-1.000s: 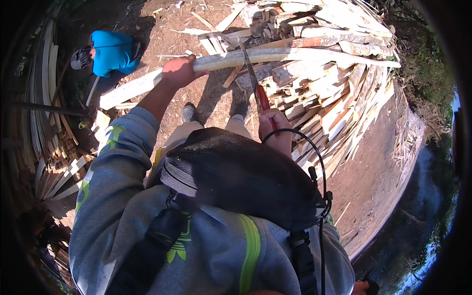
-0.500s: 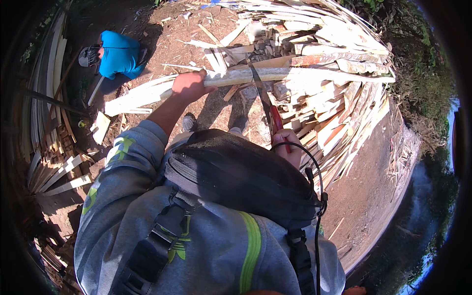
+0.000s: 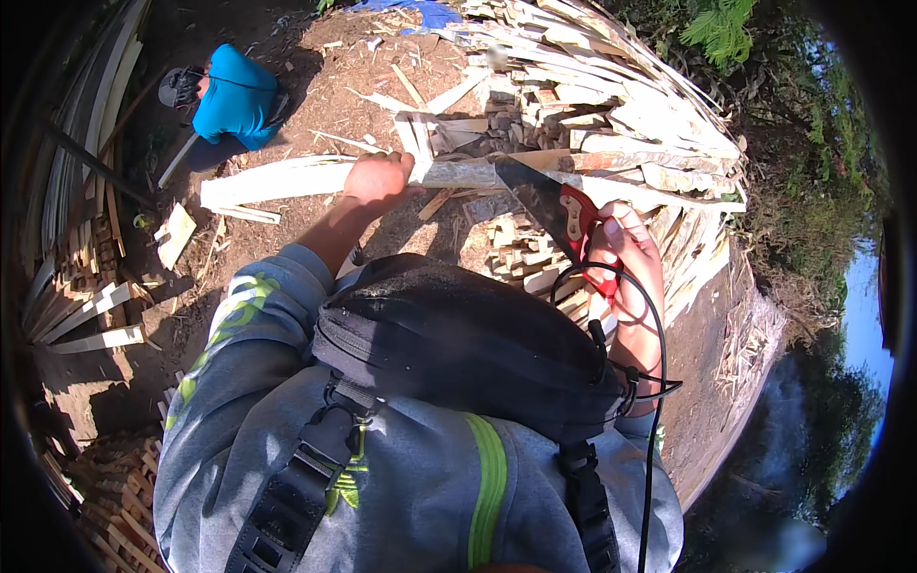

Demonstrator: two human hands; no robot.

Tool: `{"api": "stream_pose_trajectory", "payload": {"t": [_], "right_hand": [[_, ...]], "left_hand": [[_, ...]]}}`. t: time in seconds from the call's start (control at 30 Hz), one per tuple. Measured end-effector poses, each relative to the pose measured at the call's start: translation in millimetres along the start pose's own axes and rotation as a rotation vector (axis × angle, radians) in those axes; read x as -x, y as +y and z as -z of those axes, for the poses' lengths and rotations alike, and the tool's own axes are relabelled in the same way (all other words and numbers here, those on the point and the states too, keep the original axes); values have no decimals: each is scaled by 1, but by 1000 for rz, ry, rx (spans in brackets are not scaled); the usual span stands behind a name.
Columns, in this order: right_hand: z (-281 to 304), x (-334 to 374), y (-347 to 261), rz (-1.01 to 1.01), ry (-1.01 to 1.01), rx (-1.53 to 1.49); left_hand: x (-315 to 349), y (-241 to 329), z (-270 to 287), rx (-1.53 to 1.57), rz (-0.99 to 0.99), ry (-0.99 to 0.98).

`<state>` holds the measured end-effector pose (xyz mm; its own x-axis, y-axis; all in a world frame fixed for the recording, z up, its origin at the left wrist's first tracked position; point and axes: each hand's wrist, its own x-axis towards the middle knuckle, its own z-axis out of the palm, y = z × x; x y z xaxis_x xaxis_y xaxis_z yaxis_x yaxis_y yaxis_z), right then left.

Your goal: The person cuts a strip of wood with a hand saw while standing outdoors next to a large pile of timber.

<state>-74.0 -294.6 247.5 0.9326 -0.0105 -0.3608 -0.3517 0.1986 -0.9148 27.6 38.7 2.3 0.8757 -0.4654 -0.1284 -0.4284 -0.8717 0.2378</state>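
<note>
A long pale plank [image 3: 315, 177] is gripped by the left hand [image 3: 380, 180], fingers closed over it, just left of the woodpile [image 3: 611, 124]. A red-handled blade [image 3: 559, 215] is clenched in the right hand [image 3: 626, 263], its edge touching the plank. A glancing stroke could slip toward the left hand, since it sits near the blade.

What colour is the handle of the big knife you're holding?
Red, with a dark blade; the knife sits in the right hand, seen in the head view.

A big heap of split wood slats [image 3: 611, 105] fills the upper middle. Well left of the heap crouches a person in a blue shirt [image 3: 234, 100]. Further left, long planks [image 3: 72, 191] lean stacked. Right of the heap stand green bushes [image 3: 726, 29], with water [image 3: 860, 286] below them.
</note>
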Motion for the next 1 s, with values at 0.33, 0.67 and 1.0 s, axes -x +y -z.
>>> {"api": "stream_pose_trajectory", "payload": {"t": [0.33,0.67,1.0], "right_hand": [[-17,-25,-56,3,-57,198],[-43,-106,-99,-97,-56,156],[-6,-19,-131,755,-159,-103]], "left_hand": [[15,21,21,206,-6,-132],[24,37,26,-20,-29,-194],[-61,-44,-21,519,53,-1007]]}}
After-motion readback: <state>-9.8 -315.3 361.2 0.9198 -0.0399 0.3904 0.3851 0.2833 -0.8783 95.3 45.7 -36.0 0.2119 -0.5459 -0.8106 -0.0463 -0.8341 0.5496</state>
